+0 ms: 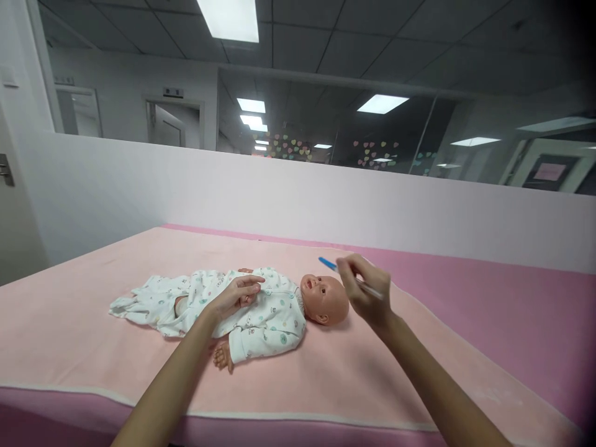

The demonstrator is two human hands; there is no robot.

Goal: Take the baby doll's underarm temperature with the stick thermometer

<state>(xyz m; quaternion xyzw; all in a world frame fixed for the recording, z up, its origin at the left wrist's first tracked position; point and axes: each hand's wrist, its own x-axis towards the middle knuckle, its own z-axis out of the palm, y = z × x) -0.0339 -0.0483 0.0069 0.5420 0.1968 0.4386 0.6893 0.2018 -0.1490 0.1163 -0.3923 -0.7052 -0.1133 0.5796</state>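
Note:
A baby doll [325,300] lies on its back with its head toward the right, dressed in a white patterned outfit [274,338]. Above its belly is my left hand [238,297], index finger stretched out and the other fingers loosely curled; nothing shows in it. I cannot tell whether it touches the cloth. Beside the doll's head, my right hand [367,287] is closed round a thin stick with a blue end [328,264] and a pale shaft. The blue end points left, over the far side of the head. The stick's exact kind cannot be made out.
The doll lies on a light pink mat [116,360] with a pale edging, over a darker pink padded surface [503,304]. A low white wall [279,198] with glass above runs along the back. A door [13,205] stands at the left.

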